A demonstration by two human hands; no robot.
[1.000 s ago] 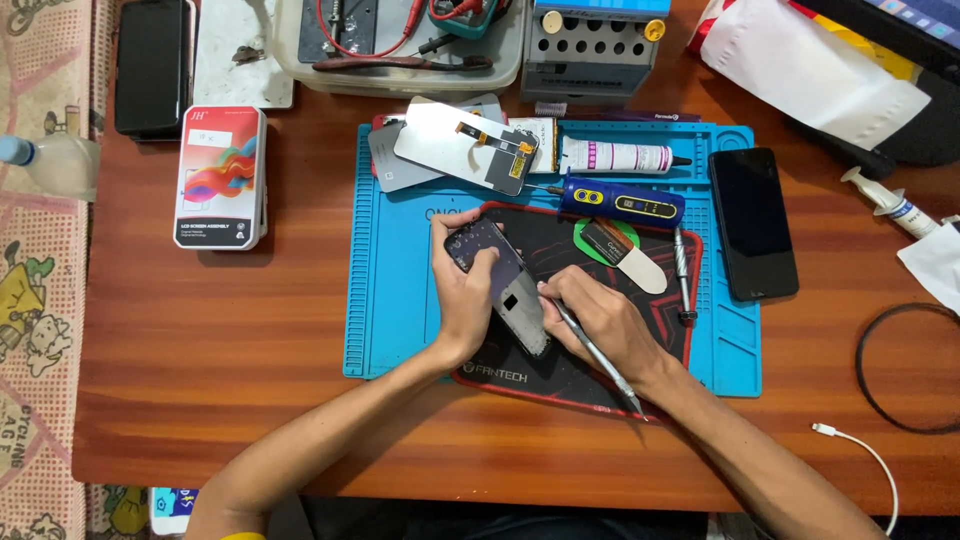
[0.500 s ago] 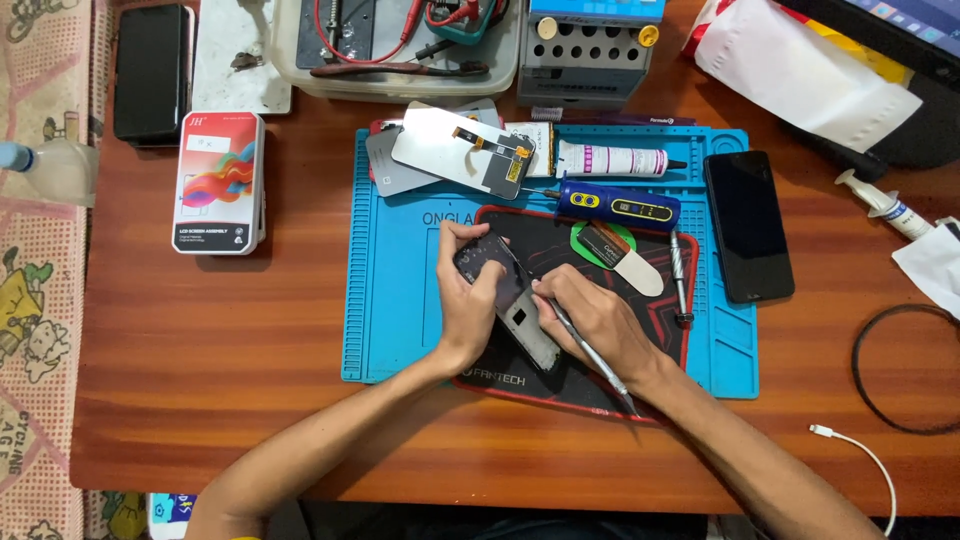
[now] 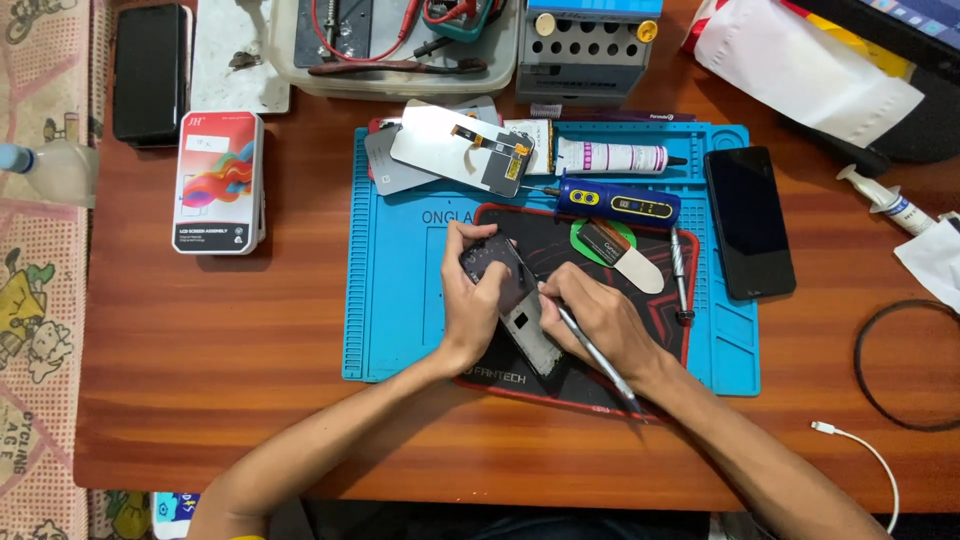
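Left hand (image 3: 468,305): closed around the upper end of the opened phone (image 3: 515,305), fingers curled over its top edge, thumb on its near side
Right hand (image 3: 597,322): pinched shut on a thin metal tool (image 3: 592,352), held like a pen; tip meets the phone near its middle
Opened phone: tilted, lying on the black mat (image 3: 560,250), between the two hands; inner frame faces up
Black mat: sits on the blue work mat (image 3: 395,280), which lies on the wooden table (image 3: 250,330)
Above the hands: detached display panel (image 3: 462,150), white glue tube (image 3: 612,157), blue electric tool (image 3: 617,201)
Right of the blue mat's centre: dark phone (image 3: 749,221), screen up
Left on the table: boxed screen part (image 3: 218,181)
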